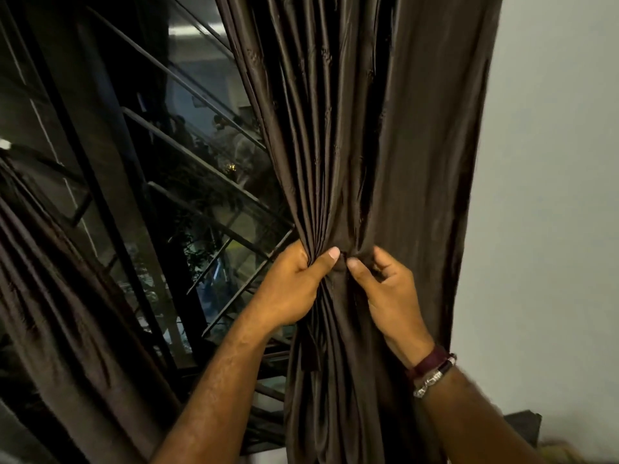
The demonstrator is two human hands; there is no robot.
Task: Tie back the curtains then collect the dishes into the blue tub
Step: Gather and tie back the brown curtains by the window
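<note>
Two hands are closed on the gathered brown curtain [361,162], whose folds run top to bottom: the left hand [294,286] is wrapped round its left side, the right hand [385,289] pinches fabric just beside it.

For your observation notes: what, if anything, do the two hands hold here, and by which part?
Both the left hand and the right hand grip the brown curtain at its gathered waist, fingers curled into the bunched folds.

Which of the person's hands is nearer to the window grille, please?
Left. The left hand grips the gathered curtain at its edge beside the window grille; the right hand pinches the fabric farther toward the wall.
</note>
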